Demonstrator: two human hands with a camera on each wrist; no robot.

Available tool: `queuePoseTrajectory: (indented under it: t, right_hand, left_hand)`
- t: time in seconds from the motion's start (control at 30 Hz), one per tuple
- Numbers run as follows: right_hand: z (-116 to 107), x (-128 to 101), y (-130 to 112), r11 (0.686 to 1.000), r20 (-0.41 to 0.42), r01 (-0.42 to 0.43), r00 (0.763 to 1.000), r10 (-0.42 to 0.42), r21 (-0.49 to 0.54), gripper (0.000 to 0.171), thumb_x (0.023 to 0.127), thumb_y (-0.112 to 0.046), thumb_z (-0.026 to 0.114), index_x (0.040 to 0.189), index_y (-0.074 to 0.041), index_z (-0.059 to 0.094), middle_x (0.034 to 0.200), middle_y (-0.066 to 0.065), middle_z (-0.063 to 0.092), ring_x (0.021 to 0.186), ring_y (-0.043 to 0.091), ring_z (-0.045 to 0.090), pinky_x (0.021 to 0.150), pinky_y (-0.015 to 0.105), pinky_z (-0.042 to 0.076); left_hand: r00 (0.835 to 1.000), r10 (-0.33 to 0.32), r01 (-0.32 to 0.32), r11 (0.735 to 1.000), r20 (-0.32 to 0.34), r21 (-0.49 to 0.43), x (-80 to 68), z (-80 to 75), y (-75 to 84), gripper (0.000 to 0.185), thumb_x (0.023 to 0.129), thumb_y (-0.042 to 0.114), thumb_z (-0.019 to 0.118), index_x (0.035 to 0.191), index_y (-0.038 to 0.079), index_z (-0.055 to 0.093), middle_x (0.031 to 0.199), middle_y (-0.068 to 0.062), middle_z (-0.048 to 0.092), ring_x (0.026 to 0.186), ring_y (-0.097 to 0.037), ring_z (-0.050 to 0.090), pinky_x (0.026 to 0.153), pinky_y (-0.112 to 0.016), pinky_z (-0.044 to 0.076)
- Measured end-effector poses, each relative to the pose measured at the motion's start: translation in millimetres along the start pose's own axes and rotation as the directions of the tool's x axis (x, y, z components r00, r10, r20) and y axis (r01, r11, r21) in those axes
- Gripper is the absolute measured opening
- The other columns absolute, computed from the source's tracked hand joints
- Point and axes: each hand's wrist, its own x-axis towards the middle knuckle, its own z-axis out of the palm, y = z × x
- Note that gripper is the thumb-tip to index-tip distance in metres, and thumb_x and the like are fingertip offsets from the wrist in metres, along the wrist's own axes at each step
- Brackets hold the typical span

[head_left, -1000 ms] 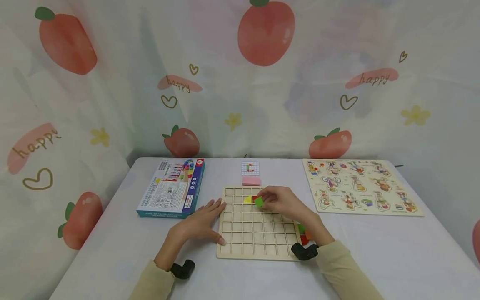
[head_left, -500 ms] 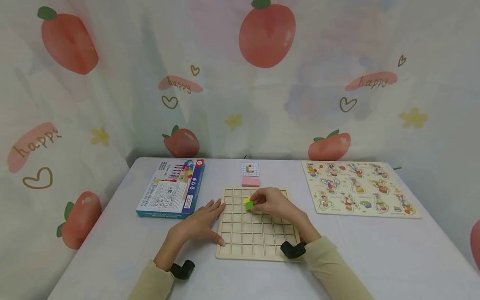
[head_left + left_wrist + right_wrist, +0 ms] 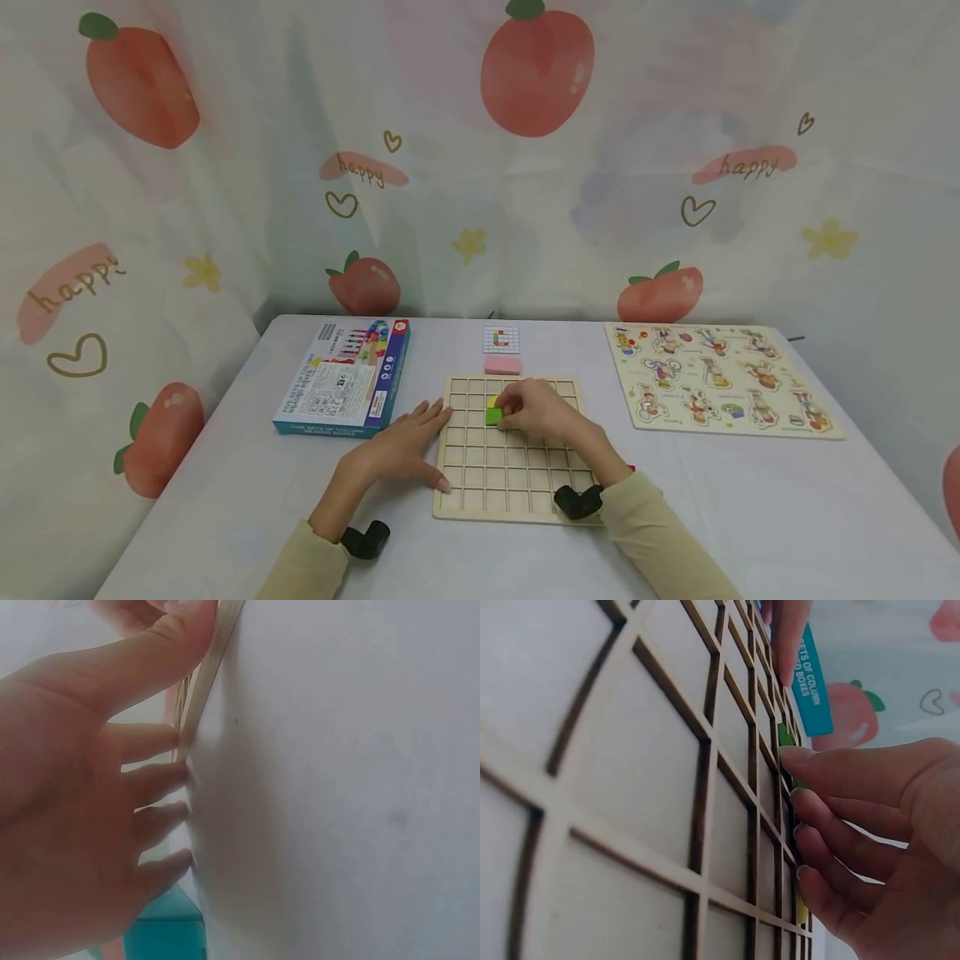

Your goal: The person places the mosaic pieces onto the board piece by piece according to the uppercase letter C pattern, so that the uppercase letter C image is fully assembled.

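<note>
A wooden grid board [image 3: 510, 479] lies on the white table in front of me. My right hand [image 3: 534, 408] pinches a green block [image 3: 492, 415] down on the board's upper rows, just below a yellow block [image 3: 492, 402]. In the right wrist view the fingertips [image 3: 802, 796] press against the grid board [image 3: 630, 787] with the green block [image 3: 784, 736] showing beside them. My left hand [image 3: 405, 442] lies flat on the table with straight fingers against the board's left edge; the left wrist view shows its thumb [image 3: 142, 660] on the board's rim [image 3: 211, 656].
A blue game box [image 3: 347, 377] lies left of the board. A pattern card [image 3: 500, 338] and a pink block [image 3: 502, 364] sit behind it. A picture puzzle board [image 3: 720, 383] lies at the right. A bit of red block [image 3: 630, 469] shows by my right sleeve.
My right hand has carried the green block leftward across the board's top rows and lowered it beside the yellow block, covering the red one. The left hand has not moved.
</note>
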Motion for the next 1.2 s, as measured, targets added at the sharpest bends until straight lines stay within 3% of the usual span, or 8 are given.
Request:
queuePoseTrajectory:
  t: [0.13, 0.4, 0.57, 0.93, 1.2]
  right_hand:
    - [-1.5, -3.0, 2.3, 1.000, -0.004, 0.006, 1.000, -0.006, 0.001, 0.023, 0.087, -0.009, 0.082, 0.108, -0.003, 0.076, 0.085, -0.001, 0.067, 0.078, 0.010, 0.058, 0.074, 0.027, 0.051]
    - [-7.8, -16.0, 13.5, 0.995, -0.057, 0.098, 0.994, -0.098, 0.005, 0.018, 0.093, -0.011, 0.075, 0.111, -0.005, 0.075, 0.100, 0.002, 0.074, 0.088, 0.011, 0.065, 0.080, 0.029, 0.056]
    - [-10.8, -26.6, 18.1, 0.997, -0.082, 0.076, 0.994, -0.074, 0.017, 0.015, 0.097, -0.019, 0.073, 0.109, -0.011, 0.076, 0.103, -0.001, 0.074, 0.092, 0.011, 0.065, 0.084, 0.030, 0.056]
    - [-21.2, -47.3, 23.0, 1.000, -0.104, 0.011, 0.995, -0.011, -0.001, 0.014, 0.098, -0.017, 0.070, 0.109, -0.010, 0.076, 0.097, -0.003, 0.071, 0.087, 0.013, 0.059, 0.079, 0.028, 0.053]
    - [-28.6, -60.4, 37.8, 0.999, -0.114, 0.014, 0.993, -0.018, -0.038, 0.015, 0.097, -0.018, 0.071, 0.109, -0.011, 0.077, 0.096, -0.004, 0.071, 0.085, 0.013, 0.059, 0.077, 0.027, 0.053]
  left_hand:
    - [1.000, 0.003, -0.003, 1.000, 0.000, 0.001, 0.3, -0.6, 1.5, 0.111, 0.075, 0.044, 0.090, 0.163, 0.012, 0.030, 0.173, -0.008, 0.019, 0.161, -0.033, 0.009, 0.129, -0.057, 0.015]
    - [1.000, -0.005, 0.005, 1.000, -0.006, -0.005, 0.5, -0.8, 2.7, 0.112, 0.074, 0.044, 0.091, 0.163, 0.013, 0.030, 0.173, -0.007, 0.019, 0.161, -0.032, 0.008, 0.129, -0.057, 0.015]
    - [1.000, -0.008, 0.008, 1.000, -0.005, -0.002, 1.5, 1.9, 1.2, 0.113, 0.073, 0.045, 0.091, 0.163, 0.013, 0.031, 0.172, -0.007, 0.020, 0.161, -0.031, 0.009, 0.129, -0.056, 0.015]
    - [1.000, -0.018, 0.018, 1.000, -0.005, -0.006, -0.4, 1.7, 0.6, 0.112, 0.074, 0.044, 0.091, 0.163, 0.013, 0.030, 0.173, -0.007, 0.019, 0.161, -0.032, 0.009, 0.129, -0.056, 0.014]
    - [1.000, 0.007, -0.007, 1.000, -0.021, 0.008, -1.7, 1.8, 2.1, 0.114, 0.072, 0.042, 0.092, 0.162, 0.008, 0.031, 0.172, -0.010, 0.022, 0.161, -0.033, 0.012, 0.129, -0.056, 0.016]
